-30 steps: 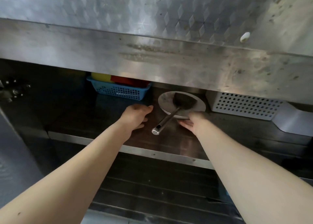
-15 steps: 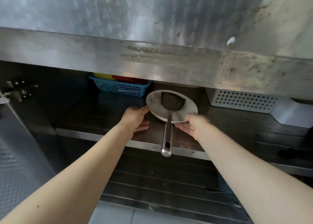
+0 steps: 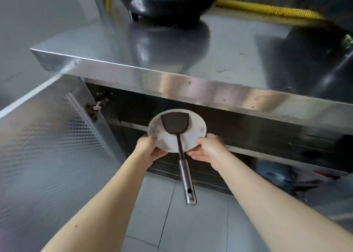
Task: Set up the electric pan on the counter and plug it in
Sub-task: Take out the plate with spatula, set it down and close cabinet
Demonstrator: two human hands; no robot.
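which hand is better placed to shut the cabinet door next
Probably the left hand: the open cabinet door stands on its side, while the right hand grips the plate rim farther away.

Between the fingers (image 3: 159, 154) the plate (image 3: 198, 127) was white, smudged brown; its spatula (image 3: 174, 123) had a dark blade and silver handle. Beyond the fingers stood a black pan (image 3: 166, 3) and yellow ribbed hose (image 3: 267, 10).
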